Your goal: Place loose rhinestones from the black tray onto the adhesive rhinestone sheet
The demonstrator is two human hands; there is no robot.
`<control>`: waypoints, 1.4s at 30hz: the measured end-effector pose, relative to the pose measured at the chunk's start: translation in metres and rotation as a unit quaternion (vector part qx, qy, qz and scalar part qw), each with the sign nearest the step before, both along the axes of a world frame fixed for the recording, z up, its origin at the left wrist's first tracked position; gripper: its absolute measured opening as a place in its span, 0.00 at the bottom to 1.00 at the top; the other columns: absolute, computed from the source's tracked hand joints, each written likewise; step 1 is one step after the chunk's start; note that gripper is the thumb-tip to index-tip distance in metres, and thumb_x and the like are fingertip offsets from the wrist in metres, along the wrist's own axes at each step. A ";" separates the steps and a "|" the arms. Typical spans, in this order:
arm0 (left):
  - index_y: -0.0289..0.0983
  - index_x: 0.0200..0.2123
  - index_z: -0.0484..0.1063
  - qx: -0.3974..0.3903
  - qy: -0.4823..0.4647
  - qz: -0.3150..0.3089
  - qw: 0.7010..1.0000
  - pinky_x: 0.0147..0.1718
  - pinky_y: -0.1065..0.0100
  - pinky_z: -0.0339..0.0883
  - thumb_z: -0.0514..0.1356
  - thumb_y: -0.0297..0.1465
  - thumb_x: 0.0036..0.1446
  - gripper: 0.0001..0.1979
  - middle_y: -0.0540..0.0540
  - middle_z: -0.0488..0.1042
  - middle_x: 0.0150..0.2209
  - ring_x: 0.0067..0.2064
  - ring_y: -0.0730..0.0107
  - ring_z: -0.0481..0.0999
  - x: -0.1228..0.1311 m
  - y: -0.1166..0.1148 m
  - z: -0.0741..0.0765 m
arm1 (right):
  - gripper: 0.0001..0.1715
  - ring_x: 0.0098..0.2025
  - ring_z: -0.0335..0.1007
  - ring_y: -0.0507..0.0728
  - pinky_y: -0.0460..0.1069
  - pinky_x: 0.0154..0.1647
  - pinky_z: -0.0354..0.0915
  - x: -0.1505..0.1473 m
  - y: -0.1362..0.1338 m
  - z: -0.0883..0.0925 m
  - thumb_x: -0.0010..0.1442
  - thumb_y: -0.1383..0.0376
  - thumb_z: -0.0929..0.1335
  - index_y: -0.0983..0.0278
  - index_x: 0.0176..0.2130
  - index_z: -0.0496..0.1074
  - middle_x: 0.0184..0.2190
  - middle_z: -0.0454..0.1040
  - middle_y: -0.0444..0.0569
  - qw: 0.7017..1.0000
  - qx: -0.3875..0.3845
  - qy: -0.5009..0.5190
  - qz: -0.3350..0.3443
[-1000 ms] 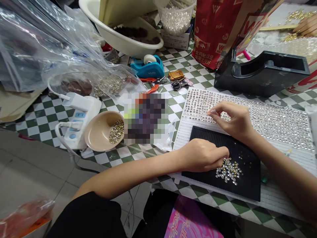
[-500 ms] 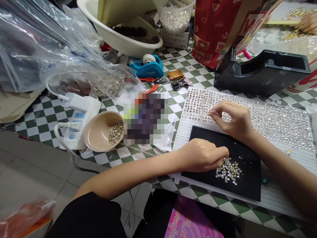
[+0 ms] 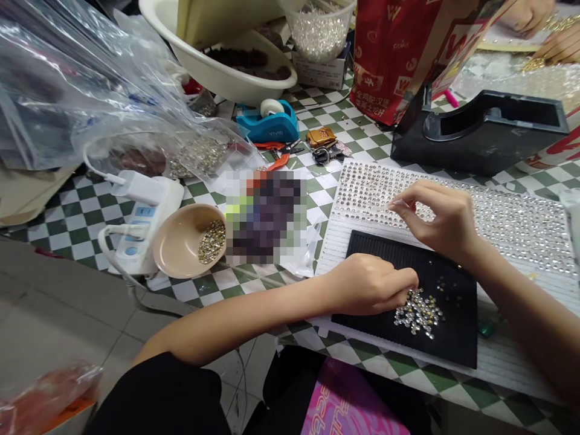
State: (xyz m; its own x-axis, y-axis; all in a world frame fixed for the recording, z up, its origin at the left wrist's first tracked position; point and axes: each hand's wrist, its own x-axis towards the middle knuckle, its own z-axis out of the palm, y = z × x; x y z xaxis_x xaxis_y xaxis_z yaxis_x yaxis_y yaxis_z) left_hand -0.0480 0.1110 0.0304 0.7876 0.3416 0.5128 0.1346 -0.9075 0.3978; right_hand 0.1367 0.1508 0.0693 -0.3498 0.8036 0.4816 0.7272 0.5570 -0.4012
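Note:
A black ridged tray [image 3: 455, 338] lies on a white ribbed board [image 3: 333, 244], with a loose pile of rhinestones [image 3: 419, 314] at its lower middle. My left hand [image 3: 378, 284] rests over the tray, its fingers closed at the pile's upper left edge. Whatever those fingers may hold is hidden. Rows of set rhinestones [image 3: 512, 223] cover the upper part of the board. Above these rows my right hand [image 3: 437, 217] is in a pinch, thumb and forefinger meeting near the left columns. Anything between its fingertips is too small to name.
A beige bowl of rhinestones [image 3: 179, 244] stands left beside a white power strip [image 3: 140, 226]. Behind are a blue tape dispenser [image 3: 269, 124], orange-handled pliers [image 3: 283, 158] and keys [image 3: 322, 155]. A black dispenser [image 3: 480, 136] borders the board. A co-worker's hands [image 3: 528, 17] show top right.
My right hand has shifted slightly to the right along the rows, still pinched. My left hand stays at the pile. More of the co-worker's hands has come into view.

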 end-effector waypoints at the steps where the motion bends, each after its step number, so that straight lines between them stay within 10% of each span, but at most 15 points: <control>1: 0.37 0.36 0.69 -0.001 -0.003 0.001 1.000 0.24 0.70 0.62 0.47 0.29 0.64 0.12 0.55 0.70 0.20 0.23 0.77 0.69 0.000 0.000 0.000 | 0.09 0.26 0.70 0.54 0.51 0.28 0.64 0.000 0.000 -0.001 0.60 0.70 0.68 0.59 0.29 0.70 0.27 0.76 0.45 1.000 -0.001 -0.001 0.002; 42: 0.36 0.34 0.70 -0.002 -0.054 0.011 0.998 0.23 0.71 0.61 0.48 0.28 0.63 0.11 0.55 0.69 0.19 0.21 0.78 0.67 0.000 0.002 0.003 | 0.10 0.29 0.69 0.54 0.50 0.30 0.65 0.003 0.001 -0.001 0.61 0.72 0.66 0.60 0.29 0.68 0.26 0.73 0.46 0.998 0.016 -0.045 0.036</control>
